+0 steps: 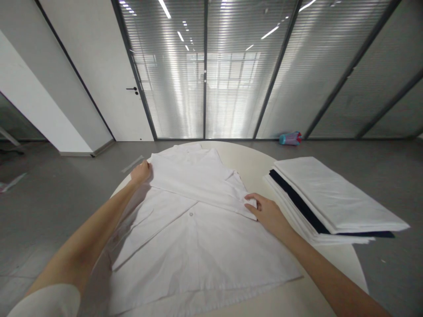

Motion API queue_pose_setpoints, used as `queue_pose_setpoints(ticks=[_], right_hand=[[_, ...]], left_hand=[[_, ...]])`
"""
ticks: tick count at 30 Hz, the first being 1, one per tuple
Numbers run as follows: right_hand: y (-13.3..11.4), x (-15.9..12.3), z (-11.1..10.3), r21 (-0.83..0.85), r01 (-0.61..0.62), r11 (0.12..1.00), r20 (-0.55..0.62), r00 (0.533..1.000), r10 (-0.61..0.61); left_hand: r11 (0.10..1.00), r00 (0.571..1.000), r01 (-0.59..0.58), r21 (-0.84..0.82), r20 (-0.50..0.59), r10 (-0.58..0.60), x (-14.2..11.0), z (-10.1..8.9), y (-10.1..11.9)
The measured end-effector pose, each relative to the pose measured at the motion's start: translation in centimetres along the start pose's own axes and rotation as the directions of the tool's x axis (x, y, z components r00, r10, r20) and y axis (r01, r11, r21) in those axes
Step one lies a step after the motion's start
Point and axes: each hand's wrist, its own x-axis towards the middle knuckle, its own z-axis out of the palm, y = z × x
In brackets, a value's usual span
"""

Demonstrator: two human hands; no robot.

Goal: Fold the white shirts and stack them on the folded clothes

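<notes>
A white button-up shirt (pixel 211 251) lies spread on the round table, its hem toward me and one button showing near the middle. A sleeve is folded flat across its upper part. My left hand (pixel 141 172) is closed on the shirt's far left edge, fingertips partly hidden by the cloth. At the sleeve's right end, my right hand (pixel 267 213) rests with thumb and forefinger apart, touching the fabric.
A stack of folded white cloth (pixel 337 193) with a dark layer sits on the table (pixel 251 155) at the right. Beyond stand a glass partition with blinds (pixel 231 97) and a white door (pixel 99 66). A blue and red object (pixel 290 138) lies on the floor.
</notes>
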Motion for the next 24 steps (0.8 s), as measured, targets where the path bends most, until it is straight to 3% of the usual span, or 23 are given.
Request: queue_pose_setpoints(ticks=[5,13,16,18,20,22,24], right_hand=[[-0.2,-0.2,0.2,0.027,0.007,1.0,0.037,0.999,-0.008],[-0.1,0.2,0.6,-0.073,0.015,0.997,0.009,1.0,-0.015],[-0.5,-0.3,0.6,-0.169,0.053,0.984,-0.006,0.998,-0.055],[-1.1,-0.9,0.4,-0.263,0.054,0.963,-0.053,0.996,-0.07],[-1.9,-1.2,0.1,-0.347,0.046,0.937,-0.141,0.985,-0.1],[-3.0,-0.8,-0.1,-0.393,0.104,0.913,-0.2,0.96,-0.196],[-4.1,0.3,0.2,-0.409,0.231,0.883,-0.157,0.935,-0.317]], left_hand=[[0.999,0.999,-0.051,0.017,-0.016,0.051,0.0,0.2,-0.5],[0.998,0.998,-0.055,-0.006,-0.015,0.055,-0.1,-0.1,-0.9],[0.998,0.991,-0.052,-0.018,-0.121,0.049,-1.1,-0.9,-0.1],[0.985,0.956,-0.169,-0.024,-0.246,0.158,-2.4,-1.4,1.1],[0.923,0.893,-0.383,-0.033,-0.267,0.361,-4.3,-1.6,2.8],[0.817,0.815,-0.572,-0.077,-0.164,0.555,-6.7,-1.4,4.5],[0.726,0.734,-0.678,-0.115,-0.044,0.678,-9.2,-0.8,5.9]])
